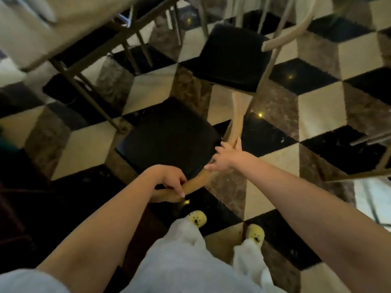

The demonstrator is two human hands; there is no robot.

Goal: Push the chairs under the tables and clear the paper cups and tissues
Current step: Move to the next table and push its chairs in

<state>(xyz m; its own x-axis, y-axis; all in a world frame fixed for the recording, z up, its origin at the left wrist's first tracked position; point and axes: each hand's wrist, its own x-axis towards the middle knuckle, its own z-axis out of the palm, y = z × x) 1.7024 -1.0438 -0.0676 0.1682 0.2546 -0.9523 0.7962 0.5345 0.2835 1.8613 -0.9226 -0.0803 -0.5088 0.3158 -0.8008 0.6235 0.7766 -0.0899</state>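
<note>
Both forearms are left bare. A pale short sleeve point(25, 280) is seen at the left arm. Loose white trousers point(186, 261) are worn with yellow perforated clogs point(196, 217).

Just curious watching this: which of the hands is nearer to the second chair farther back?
Right. The right hand grips the near chair's curved backrest on the side toward the second chair; the left hand holds the rail's other end, farther away.

Both bare arms stretched out forward and down. Left hand point(169, 179) curled over with fingers wrapped shut in a grip, nearer in. Right hand point(227, 157) farther out, to the right, fingers closed too.
</note>
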